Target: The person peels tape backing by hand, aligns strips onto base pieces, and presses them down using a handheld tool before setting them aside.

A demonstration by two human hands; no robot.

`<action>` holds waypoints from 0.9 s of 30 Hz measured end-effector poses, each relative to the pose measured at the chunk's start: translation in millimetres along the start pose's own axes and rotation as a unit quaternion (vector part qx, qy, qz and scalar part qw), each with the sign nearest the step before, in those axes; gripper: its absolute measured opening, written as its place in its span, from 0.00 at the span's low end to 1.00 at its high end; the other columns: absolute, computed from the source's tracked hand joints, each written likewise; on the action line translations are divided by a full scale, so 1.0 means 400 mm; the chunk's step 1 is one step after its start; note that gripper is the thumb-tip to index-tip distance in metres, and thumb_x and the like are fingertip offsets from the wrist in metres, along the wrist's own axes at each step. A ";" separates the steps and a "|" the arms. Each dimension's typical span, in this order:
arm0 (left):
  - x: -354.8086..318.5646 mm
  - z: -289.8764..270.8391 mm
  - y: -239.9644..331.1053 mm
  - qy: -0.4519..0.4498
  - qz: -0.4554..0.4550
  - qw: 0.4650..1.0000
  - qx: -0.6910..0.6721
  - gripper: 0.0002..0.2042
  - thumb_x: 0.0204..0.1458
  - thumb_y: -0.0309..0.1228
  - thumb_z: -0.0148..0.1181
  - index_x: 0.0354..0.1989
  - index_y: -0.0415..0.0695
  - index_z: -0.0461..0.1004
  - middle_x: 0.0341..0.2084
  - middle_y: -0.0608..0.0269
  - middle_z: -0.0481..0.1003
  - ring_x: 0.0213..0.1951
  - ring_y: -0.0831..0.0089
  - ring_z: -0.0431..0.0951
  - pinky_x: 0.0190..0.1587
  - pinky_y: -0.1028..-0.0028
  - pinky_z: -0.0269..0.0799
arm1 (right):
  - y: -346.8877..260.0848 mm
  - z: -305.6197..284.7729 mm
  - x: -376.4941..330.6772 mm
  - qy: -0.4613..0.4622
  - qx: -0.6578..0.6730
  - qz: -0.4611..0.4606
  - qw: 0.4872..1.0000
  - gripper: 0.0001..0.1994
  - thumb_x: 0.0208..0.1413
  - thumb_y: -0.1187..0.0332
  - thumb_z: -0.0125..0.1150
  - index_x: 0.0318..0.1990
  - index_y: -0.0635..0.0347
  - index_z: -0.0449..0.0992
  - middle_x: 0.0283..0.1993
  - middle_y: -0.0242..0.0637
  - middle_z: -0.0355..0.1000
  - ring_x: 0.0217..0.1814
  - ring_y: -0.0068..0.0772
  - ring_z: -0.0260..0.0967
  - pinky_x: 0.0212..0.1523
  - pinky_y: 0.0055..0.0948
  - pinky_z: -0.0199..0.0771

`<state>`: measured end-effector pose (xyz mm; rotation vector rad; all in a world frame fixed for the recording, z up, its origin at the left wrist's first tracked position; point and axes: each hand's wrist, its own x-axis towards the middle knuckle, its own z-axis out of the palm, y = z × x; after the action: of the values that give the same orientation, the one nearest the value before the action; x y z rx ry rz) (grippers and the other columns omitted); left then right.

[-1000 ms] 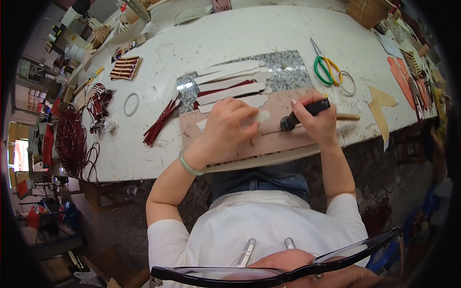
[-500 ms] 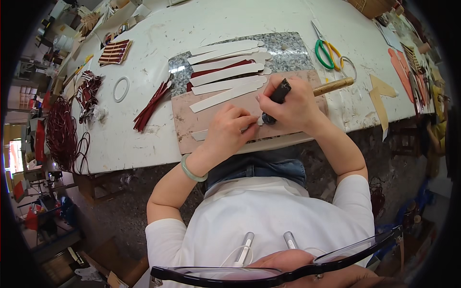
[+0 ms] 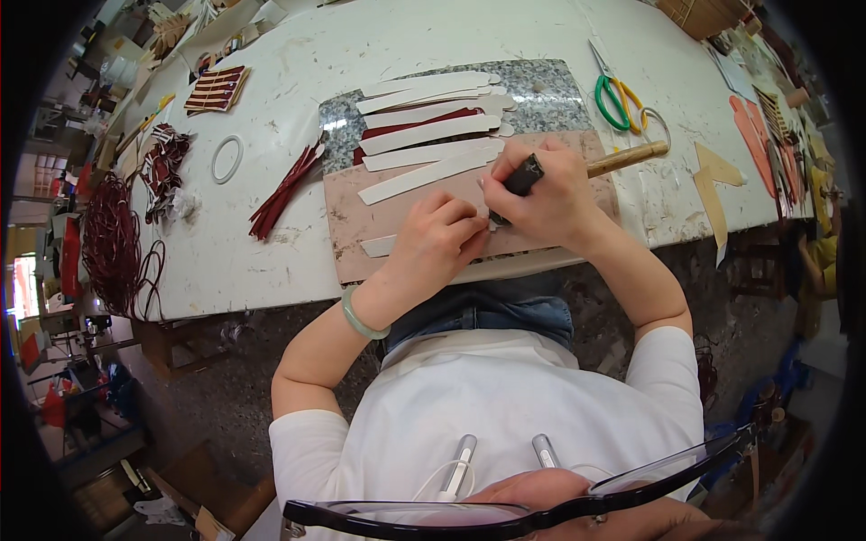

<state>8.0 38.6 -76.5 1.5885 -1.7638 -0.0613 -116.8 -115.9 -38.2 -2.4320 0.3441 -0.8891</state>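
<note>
My right hand (image 3: 557, 197) is wrapped round a hammer close to its dark head (image 3: 523, 174). The hammer's wooden handle (image 3: 631, 160) sticks out to the right past my knuckles. Just left of the head, the fingertips of my left hand (image 3: 439, 236) pinch together at the end of a white strip (image 3: 378, 246), whose other end shows left of the hand. That strip lies along the near edge of a pinkish board (image 3: 347, 212). My fingers hide the spot where hammer and strip come together. Beyond my hands several loose white strips (image 3: 428, 176) lie side by side, with dark red pieces (image 3: 424, 133) among them.
A speckled stone slab (image 3: 541, 86) lies at the board's far side. To the right are scissors (image 3: 613, 99) and tan scraps (image 3: 713, 194). Leftward sit a red strip bundle (image 3: 287, 191), a pale ring (image 3: 227, 160) and tangled red cords (image 3: 113, 239).
The hammer head has shifted slightly, and its lower end is now mostly hidden. My left fingertips have come a little closer to it, covering the strip's end that showed before.
</note>
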 end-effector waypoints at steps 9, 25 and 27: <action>-0.006 0.019 0.005 0.029 -0.117 0.992 -0.038 0.06 0.42 0.24 0.70 0.29 0.44 0.80 0.32 0.67 0.77 0.40 0.63 0.71 0.46 0.65 0.69 | -0.001 -0.035 -0.030 -0.035 0.048 -0.005 0.998 0.10 0.47 0.72 0.71 0.23 0.53 0.72 0.23 0.26 0.76 0.20 0.26 0.70 0.32 0.28 0.60; -0.005 0.016 -0.003 0.034 -0.087 0.995 -0.025 0.06 0.42 0.25 0.69 0.30 0.44 0.80 0.32 0.69 0.77 0.39 0.63 0.71 0.46 0.64 0.69 | -0.018 -0.020 -0.012 0.003 0.043 -0.039 0.998 0.11 0.45 0.68 0.71 0.22 0.48 0.71 0.17 0.25 0.70 0.16 0.31 0.66 0.29 0.32 0.59; -0.012 0.006 -0.011 0.018 -0.084 0.996 -0.035 0.06 0.41 0.24 0.69 0.30 0.44 0.80 0.32 0.68 0.77 0.39 0.63 0.72 0.46 0.64 0.70 | 0.000 0.003 -0.016 0.001 0.056 -0.018 0.998 0.11 0.45 0.68 0.71 0.21 0.49 0.70 0.17 0.25 0.70 0.16 0.32 0.65 0.29 0.31 0.59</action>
<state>10.3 40.7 -82.8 1.6733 -1.5793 -0.1724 -120.9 -112.9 -42.4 -2.3407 0.2446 -0.9006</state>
